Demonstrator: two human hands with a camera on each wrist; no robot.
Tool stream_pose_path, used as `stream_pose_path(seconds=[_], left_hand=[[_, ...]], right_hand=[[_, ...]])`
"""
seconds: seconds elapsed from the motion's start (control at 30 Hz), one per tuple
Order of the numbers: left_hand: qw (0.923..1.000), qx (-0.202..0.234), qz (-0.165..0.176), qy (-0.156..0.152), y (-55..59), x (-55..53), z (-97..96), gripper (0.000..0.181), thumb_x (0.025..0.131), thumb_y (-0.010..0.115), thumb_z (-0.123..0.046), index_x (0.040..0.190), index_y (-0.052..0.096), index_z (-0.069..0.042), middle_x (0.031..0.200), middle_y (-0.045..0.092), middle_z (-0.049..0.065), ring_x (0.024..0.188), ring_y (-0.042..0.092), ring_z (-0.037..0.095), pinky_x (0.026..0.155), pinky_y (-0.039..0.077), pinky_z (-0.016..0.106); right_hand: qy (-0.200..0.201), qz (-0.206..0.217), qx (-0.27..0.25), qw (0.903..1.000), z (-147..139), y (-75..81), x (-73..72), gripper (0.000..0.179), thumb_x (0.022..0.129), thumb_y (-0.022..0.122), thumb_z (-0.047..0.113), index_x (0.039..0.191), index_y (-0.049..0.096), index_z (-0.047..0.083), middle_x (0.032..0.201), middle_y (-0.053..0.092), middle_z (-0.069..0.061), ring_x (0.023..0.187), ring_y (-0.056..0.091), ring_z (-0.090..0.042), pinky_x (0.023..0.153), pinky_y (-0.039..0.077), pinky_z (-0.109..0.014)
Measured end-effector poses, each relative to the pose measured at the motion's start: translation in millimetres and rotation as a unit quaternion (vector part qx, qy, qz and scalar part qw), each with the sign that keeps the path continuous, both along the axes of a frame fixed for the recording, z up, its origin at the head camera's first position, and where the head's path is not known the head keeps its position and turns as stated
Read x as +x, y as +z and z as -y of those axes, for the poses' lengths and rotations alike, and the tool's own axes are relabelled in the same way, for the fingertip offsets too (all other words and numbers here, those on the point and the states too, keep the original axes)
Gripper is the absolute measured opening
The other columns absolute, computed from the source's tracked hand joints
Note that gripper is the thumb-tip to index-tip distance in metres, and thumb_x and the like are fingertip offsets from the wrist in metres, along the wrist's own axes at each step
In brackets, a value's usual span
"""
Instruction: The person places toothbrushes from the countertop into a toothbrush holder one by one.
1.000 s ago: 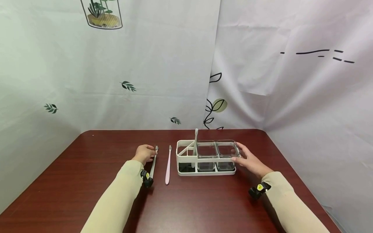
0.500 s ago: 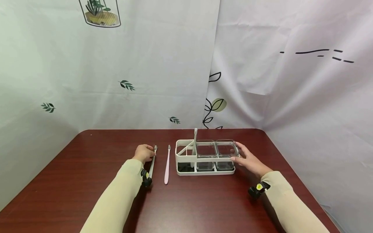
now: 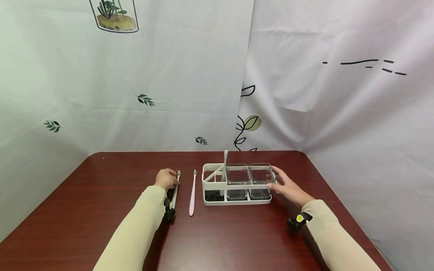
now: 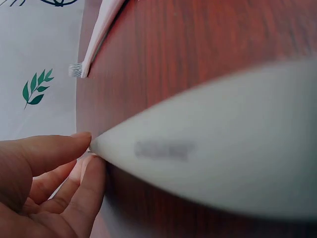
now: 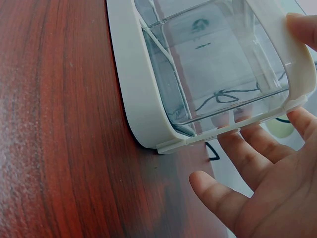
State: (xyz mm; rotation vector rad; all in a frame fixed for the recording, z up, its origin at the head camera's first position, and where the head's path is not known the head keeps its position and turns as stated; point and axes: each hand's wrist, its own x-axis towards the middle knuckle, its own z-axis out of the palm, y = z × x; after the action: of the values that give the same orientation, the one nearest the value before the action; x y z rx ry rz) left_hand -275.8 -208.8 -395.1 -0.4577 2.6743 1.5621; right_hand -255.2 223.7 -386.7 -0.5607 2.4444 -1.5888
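In the head view my left hand [image 3: 166, 178] pinches a pale grey-white toothbrush [image 3: 174, 197] near its bristle end. The left wrist view shows thumb and fingertips meeting on that brush's narrow neck, its broad handle blurred close to the camera. Beside it lies a pink toothbrush [image 3: 192, 199], bristles toward the back. My right hand [image 3: 288, 188] holds the right end of a white toothbrush holder [image 3: 217, 186], thumb on the front rim and fingers along the end. Two clear cups [image 3: 238, 175] sit in its right part. A white toothbrush [image 3: 225, 160] stands in its left part.
All this is on a dark red-brown wooden table [image 3: 210, 237]. A white cloth [image 3: 190, 75] with leaf prints hangs behind and beside the table. Each wrist wears a small black camera [image 3: 168, 209].
The left fingers have drawn in around the grey-white toothbrush's upper end. The right hand stays on the holder. The whole head view has shifted slightly.
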Motion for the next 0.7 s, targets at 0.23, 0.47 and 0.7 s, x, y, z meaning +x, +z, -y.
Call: stream_pose_path(seconds=[0.23, 0.47, 0.7], left_hand=[[0.9995, -0.03, -0.001, -0.006, 1.5, -0.6, -2.5, 0.031, 0.077, 0.068, 0.013, 0.107, 0.058, 0.009, 0.099, 0.058, 0.024, 0.083, 0.062, 0.032, 0.068, 0.055, 0.038], [0.9992, -0.038, -0.005, -0.007, 0.5, 0.7, -6.0, 0.027, 0.079, 0.067, 0.012, 0.105, 0.058, 0.009, 0.099, 0.058, 0.024, 0.079, 0.059, 0.029, 0.063, 0.052, 0.035], [0.9996, -0.025, -0.004, 0.007, -2.2, -0.2, -3.7, 0.027, 0.079, 0.068, 0.011, 0.105, 0.059, 0.009, 0.1, 0.057, 0.024, 0.076, 0.06, 0.026, 0.063, 0.054, 0.034]], right_hand=[[-0.005, -0.003, -0.005, 1.0, 0.5, -0.4, 0.5, 0.075, 0.094, 0.062, 0.019, 0.152, 0.015, 0.007, 0.143, 0.038, -0.029, 0.132, 0.038, -0.045, 0.088, 0.046, -0.041], [-0.015, 0.004, 0.002, 0.9999, 0.8, 1.1, 1.2, 0.076, 0.094, 0.062, 0.021, 0.152, 0.015, 0.008, 0.143, 0.037, -0.029, 0.131, 0.039, -0.044, 0.089, 0.046, -0.042], [-0.017, 0.007, 0.006, 0.9998, 2.6, 2.3, 1.3, 0.077, 0.093, 0.062, 0.022, 0.152, 0.015, 0.008, 0.143, 0.037, -0.029, 0.131, 0.041, -0.044, 0.089, 0.046, -0.042]])
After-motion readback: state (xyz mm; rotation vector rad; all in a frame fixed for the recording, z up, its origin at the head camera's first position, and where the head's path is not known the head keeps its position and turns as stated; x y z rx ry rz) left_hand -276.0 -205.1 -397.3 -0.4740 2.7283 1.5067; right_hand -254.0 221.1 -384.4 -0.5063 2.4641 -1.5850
